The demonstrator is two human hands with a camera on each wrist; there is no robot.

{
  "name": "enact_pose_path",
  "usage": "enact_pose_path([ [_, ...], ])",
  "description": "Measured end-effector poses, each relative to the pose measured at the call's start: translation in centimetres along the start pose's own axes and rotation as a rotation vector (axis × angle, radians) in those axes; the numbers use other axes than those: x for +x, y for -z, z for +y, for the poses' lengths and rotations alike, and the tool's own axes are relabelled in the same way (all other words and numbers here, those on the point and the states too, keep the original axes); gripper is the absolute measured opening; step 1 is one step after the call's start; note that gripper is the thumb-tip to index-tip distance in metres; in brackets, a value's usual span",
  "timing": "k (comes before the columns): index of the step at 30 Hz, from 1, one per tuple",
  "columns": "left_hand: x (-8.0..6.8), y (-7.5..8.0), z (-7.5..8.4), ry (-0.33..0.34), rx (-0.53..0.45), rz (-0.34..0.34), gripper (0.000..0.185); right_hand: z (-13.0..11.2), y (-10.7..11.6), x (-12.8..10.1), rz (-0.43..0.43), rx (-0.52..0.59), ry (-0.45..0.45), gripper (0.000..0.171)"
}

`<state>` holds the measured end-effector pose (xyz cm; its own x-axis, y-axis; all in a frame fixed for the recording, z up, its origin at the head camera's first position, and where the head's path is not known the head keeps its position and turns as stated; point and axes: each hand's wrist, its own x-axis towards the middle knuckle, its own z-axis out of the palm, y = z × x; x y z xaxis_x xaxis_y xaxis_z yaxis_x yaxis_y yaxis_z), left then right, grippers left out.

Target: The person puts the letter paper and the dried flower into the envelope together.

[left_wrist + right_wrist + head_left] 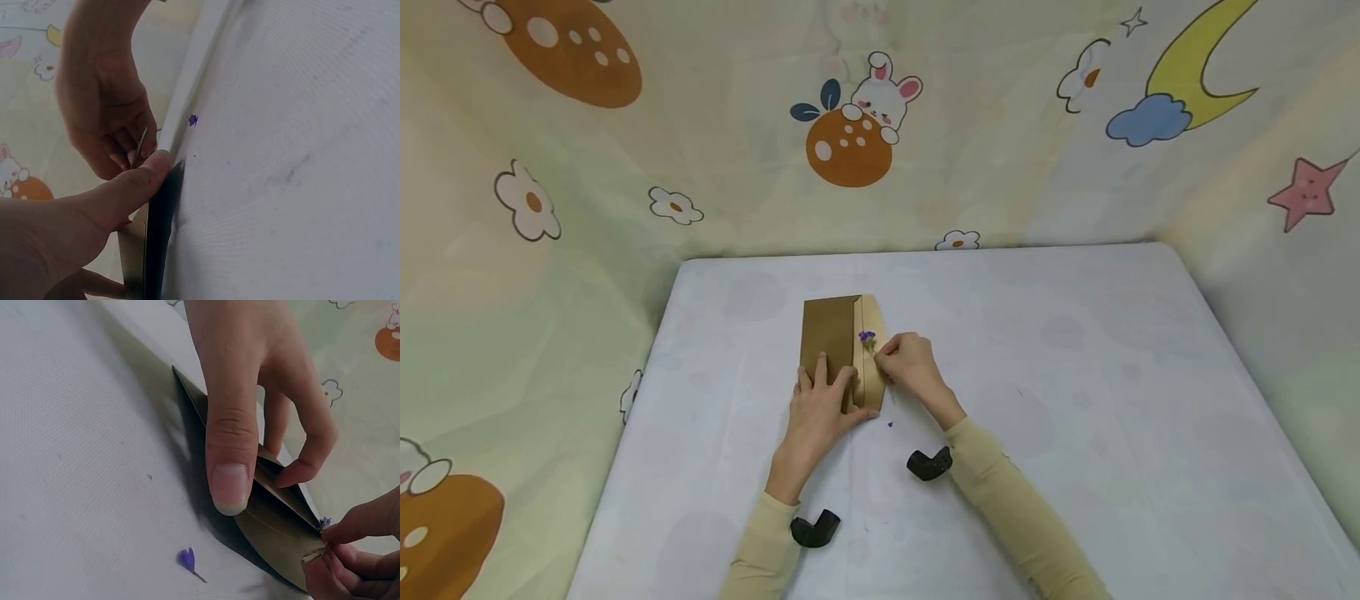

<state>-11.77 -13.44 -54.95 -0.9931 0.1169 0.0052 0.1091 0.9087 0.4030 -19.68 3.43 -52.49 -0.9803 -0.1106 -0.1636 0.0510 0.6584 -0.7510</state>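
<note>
A brown kraft-paper envelope (829, 321) lies on the white table with its pale flap (872, 312) opened out to the right. My left hand (820, 415) holds its near part, fingers spread over the paper. The left thumb (231, 450) rests along the flap's near edge, and one bent finger touches the pocket's mouth. Over the flap, my right hand (912, 364) pinches the thin stems of a small sprig of purple flowers (867, 337) between thumb and fingers. The blossoms point toward the pocket; in the right wrist view they are partly hidden by the fingers.
A loose purple floret (186, 559) lies on the table (1075, 375) just nearer than the envelope. Black wrist mounts (929, 463) sit by both sleeves. Patterned cloth (737, 125) hangs behind and beside the table.
</note>
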Motion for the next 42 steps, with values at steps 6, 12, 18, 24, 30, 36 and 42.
enact_pose_path([
  [6, -0.1, -0.2, 0.0, 0.002, 0.006, 0.016, 0.071, -0.3, -0.5, 0.1, -0.010, -0.029, 0.049, 0.010],
  [12, 0.0, -0.3, 0.0, -0.014, 0.009, 0.030, 0.071, -0.4, -1.1, 0.2, -0.011, -0.048, 0.065, 0.011],
  [18, 0.0, -0.3, -0.1, -0.014, 0.003, 0.024, 0.071, -0.7, -1.8, 0.5, -0.003, -0.041, 0.094, 0.010],
  [24, -0.1, -0.2, -0.2, -0.015, -0.011, 0.026, 0.071, -0.9, -2.4, 0.8, -0.008, -0.002, 0.079, 0.010],
  [30, -0.1, -0.1, -0.2, -0.019, -0.022, 0.027, 0.068, -0.9, -3.1, 1.4, -0.040, 0.074, 0.023, 0.010],
  [36, -0.1, 0.0, -0.1, -0.022, -0.018, 0.028, 0.067, -1.0, -3.5, 1.6, -0.072, 0.229, -0.011, 0.010],
  [42, -0.1, 0.0, -0.2, -0.010, -0.021, 0.028, 0.066, -0.6, -4.1, 2.1, -0.078, 0.251, 0.039, 0.016],
])
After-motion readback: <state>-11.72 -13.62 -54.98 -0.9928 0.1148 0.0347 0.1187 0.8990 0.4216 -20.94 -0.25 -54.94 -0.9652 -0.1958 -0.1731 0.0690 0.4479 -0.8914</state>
